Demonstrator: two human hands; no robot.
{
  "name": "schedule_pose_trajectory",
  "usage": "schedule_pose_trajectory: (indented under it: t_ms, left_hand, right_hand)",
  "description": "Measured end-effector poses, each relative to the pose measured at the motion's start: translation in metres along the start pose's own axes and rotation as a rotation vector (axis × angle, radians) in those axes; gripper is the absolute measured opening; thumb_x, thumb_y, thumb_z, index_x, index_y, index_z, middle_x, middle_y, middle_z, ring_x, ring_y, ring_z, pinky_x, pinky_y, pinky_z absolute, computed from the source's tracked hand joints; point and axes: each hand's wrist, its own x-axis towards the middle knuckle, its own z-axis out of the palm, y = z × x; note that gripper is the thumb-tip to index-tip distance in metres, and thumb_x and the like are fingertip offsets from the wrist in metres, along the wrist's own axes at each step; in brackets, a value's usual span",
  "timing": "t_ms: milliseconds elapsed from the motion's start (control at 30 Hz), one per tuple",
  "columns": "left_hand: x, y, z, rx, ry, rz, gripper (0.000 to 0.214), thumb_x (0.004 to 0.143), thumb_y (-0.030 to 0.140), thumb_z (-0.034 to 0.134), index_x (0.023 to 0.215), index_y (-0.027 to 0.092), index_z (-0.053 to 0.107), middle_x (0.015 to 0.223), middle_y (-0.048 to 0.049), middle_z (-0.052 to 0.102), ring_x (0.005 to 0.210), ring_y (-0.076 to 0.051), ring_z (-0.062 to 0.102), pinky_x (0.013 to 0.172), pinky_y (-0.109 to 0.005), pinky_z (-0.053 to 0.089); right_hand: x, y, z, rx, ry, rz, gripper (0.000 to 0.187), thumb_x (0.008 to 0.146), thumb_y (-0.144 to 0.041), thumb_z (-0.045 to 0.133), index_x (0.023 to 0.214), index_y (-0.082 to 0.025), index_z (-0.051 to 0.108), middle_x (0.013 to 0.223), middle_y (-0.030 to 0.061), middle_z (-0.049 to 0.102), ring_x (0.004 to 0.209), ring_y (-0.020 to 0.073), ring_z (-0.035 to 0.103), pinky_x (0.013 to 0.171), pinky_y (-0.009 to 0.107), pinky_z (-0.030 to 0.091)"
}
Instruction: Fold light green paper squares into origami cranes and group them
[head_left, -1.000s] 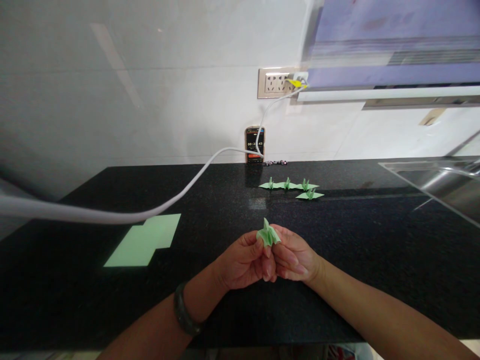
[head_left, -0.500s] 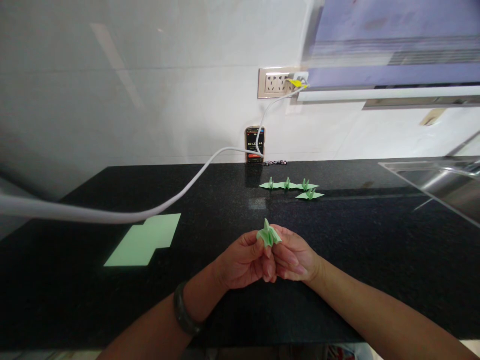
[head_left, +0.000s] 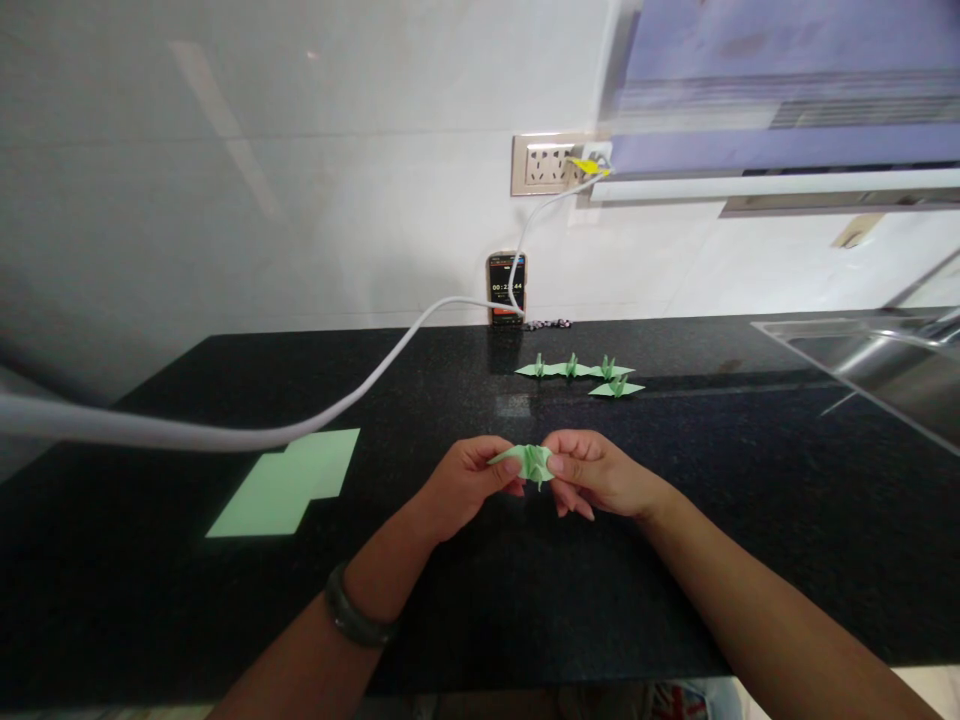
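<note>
A small green paper crane (head_left: 534, 462) is held above the dark counter between my two hands. My left hand (head_left: 469, 482) pinches its left wing between thumb and fingers. On the other side, the thumb and forefinger of my right hand (head_left: 592, 475) grip the right wing, with the lower fingers curled loosely. The crane's folded middle shows between the thumbs, and the wing ends are partly covered by fingers. Beyond my hands stand several finished green paper cranes (head_left: 574, 368), most in a row with one in front.
Green paper sheets (head_left: 281, 485) lie on the black counter (head_left: 420, 630) at left. A phone (head_left: 507, 288) showing a timer leans on the wall. Its white cable (head_left: 397, 370) runs across the left foreground. A metal sink (head_left: 900, 375) is at right, and a wall socket (head_left: 551, 165) is behind.
My hands have moved apart, each now pinching one wing. The crane's wings are spread out sideways, where before it stood bunched upright between my fingertips.
</note>
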Motion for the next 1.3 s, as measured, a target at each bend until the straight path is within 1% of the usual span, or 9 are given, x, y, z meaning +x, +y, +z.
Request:
schedule_pose_trajectory:
  t_ms: [67,133,200,267,400,633,933,1133,1300]
  left_hand:
    - [-0.001,-0.005,0.004,-0.215,-0.034,-0.063,0.014,0.073,0.026,0.058,0.075,0.012,0.059,0.067,-0.0006,0.058,0.061,-0.01,0.056,0.063,-0.026,0.045]
    - [-0.002,-0.009,0.008,-0.394,-0.063,-0.098,0.012,0.073,0.024,0.059,0.076,0.013,0.058,0.068,-0.0009,0.06,0.064,-0.011,0.058,0.068,-0.028,0.046]
    - [-0.002,-0.012,0.01,-0.492,-0.083,-0.11,0.01,0.073,0.023,0.059,0.076,0.013,0.057,0.07,-0.0014,0.06,0.068,-0.012,0.059,0.072,-0.029,0.045]
    - [-0.003,-0.014,0.011,-0.534,-0.095,-0.11,0.009,0.074,0.022,0.058,0.075,0.013,0.057,0.071,-0.0017,0.061,0.07,-0.012,0.059,0.074,-0.03,0.044]
    - [-0.002,-0.016,0.011,-0.545,-0.089,-0.11,0.009,0.073,0.021,0.059,0.074,0.013,0.058,0.073,-0.0025,0.061,0.073,-0.013,0.058,0.076,-0.032,0.044]
    - [-0.001,-0.018,0.013,-0.553,-0.062,-0.104,0.013,0.069,0.024,0.063,0.072,0.012,0.059,0.071,-0.0028,0.06,0.071,-0.015,0.058,0.072,-0.034,0.046]
    - [0.0,-0.022,0.014,-0.574,-0.052,-0.073,0.01,0.071,0.022,0.061,0.075,0.013,0.06,0.073,-0.0034,0.062,0.07,-0.017,0.059,0.068,-0.037,0.047]
    - [0.0,-0.022,0.014,-0.56,-0.049,-0.066,0.012,0.071,0.025,0.061,0.075,0.014,0.059,0.076,-0.0039,0.063,0.071,-0.017,0.059,0.067,-0.035,0.047]
    - [0.0,-0.02,0.015,-0.558,-0.054,-0.065,0.013,0.071,0.026,0.061,0.074,0.013,0.059,0.074,-0.0042,0.063,0.07,-0.017,0.059,0.063,-0.035,0.048]
  right_hand:
    - [0.001,0.004,0.004,0.132,-0.053,0.0,0.014,0.083,-0.028,0.046,0.083,-0.014,0.047,0.046,-0.007,0.055,0.029,0.0019,0.043,0.043,0.018,0.046]
    - [0.003,0.008,0.007,0.238,-0.081,-0.011,0.013,0.083,-0.028,0.048,0.084,-0.014,0.046,0.051,-0.0064,0.057,0.029,0.001,0.042,0.046,0.021,0.049]
    - [0.004,0.012,0.008,0.299,-0.09,-0.019,0.014,0.082,-0.028,0.048,0.084,-0.015,0.046,0.055,-0.0058,0.059,0.03,0.0004,0.043,0.047,0.021,0.051]
    - [0.006,0.016,0.007,0.324,-0.093,-0.014,0.015,0.082,-0.029,0.049,0.084,-0.015,0.046,0.056,-0.0054,0.059,0.03,-0.0001,0.042,0.048,0.022,0.052]
    - [0.008,0.022,0.003,0.352,-0.07,0.0,0.019,0.079,-0.032,0.054,0.083,-0.014,0.047,0.059,-0.0045,0.06,0.03,-0.0015,0.039,0.048,0.023,0.053]
    - [0.009,0.027,0.0,0.361,-0.043,0.02,0.021,0.076,-0.034,0.057,0.079,-0.015,0.048,0.052,-0.0073,0.055,0.03,-0.0012,0.036,0.047,0.024,0.054]
    - [0.01,0.032,-0.001,0.36,-0.013,0.026,0.021,0.075,-0.035,0.058,0.081,-0.017,0.048,0.055,-0.0074,0.053,0.034,0.0002,0.039,0.047,0.024,0.053]
    - [0.011,0.033,0.0,0.378,0.004,0.018,0.022,0.074,-0.035,0.058,0.08,-0.017,0.048,0.05,-0.0092,0.047,0.035,0.0009,0.039,0.047,0.021,0.052]
    - [0.01,0.032,0.001,0.378,0.024,0.021,0.021,0.074,-0.034,0.059,0.079,-0.017,0.049,0.051,-0.0087,0.049,0.036,0.002,0.042,0.047,0.022,0.052]
